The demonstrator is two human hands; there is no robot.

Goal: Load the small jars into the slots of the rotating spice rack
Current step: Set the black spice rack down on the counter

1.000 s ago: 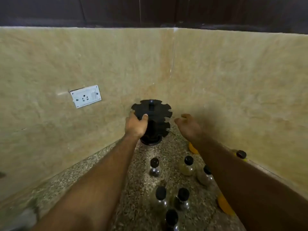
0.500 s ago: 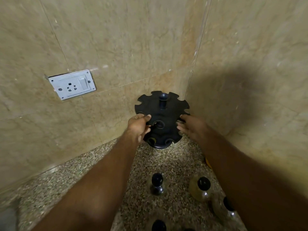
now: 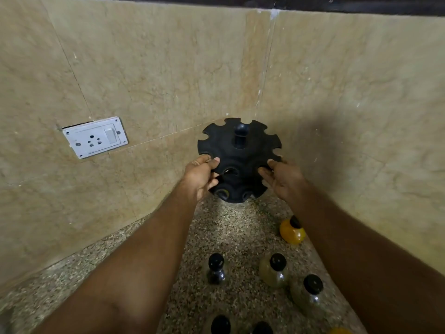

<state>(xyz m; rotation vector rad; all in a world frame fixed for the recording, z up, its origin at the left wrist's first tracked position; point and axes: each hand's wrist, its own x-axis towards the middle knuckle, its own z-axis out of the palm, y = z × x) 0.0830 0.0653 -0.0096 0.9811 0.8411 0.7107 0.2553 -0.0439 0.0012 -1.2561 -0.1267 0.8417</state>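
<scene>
Two hands grip the spice rack [image 3: 238, 162] in the counter [image 3: 240, 227] corner: left hand [image 3: 201, 175] and right hand [image 3: 281, 179] clasp opposite rims, while the jars [image 3: 274, 270] stand nearer the person, unslotted

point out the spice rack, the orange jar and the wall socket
spice rack [image 3: 250, 150], head view, on its notched black top disc
orange jar [image 3: 290, 233], head view, on its orange body below the cap
wall socket [image 3: 95, 137], head view, on its white faceplate
</scene>
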